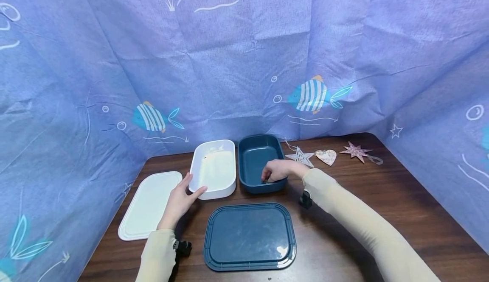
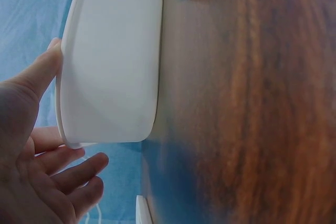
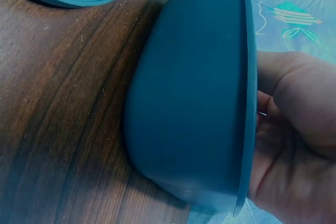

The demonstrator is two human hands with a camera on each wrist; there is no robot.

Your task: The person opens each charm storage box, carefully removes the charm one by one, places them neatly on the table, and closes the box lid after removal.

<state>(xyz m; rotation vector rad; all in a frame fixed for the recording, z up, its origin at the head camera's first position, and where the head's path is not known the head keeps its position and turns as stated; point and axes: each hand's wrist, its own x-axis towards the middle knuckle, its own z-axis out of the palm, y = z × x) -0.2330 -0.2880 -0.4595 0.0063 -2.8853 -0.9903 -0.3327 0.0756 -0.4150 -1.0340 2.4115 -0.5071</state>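
The white container [image 1: 215,167] stands at the back of the table, with a tiny dark speck inside. My left hand [image 1: 180,199] touches its near left corner, thumb on the front rim and a finger at the left side; the other fingers hang loose in the left wrist view. Beside it is a dark blue container [image 1: 257,159]. Over its near right rim reaches my right hand [image 1: 276,171], fingers curled down inside. Something small seems to be at those fingertips, but what it is cannot be made out. In the right wrist view the container's wall [image 3: 189,93] hides the fingertips.
A white lid [image 1: 150,205] lies at the left and a dark blue lid [image 1: 250,236] in front. To the right are a white star ornament [image 1: 302,156], a pale heart ornament [image 1: 326,157] and a pink glitter star [image 1: 356,151]. A blue fish-print curtain [image 1: 237,70] hangs behind.
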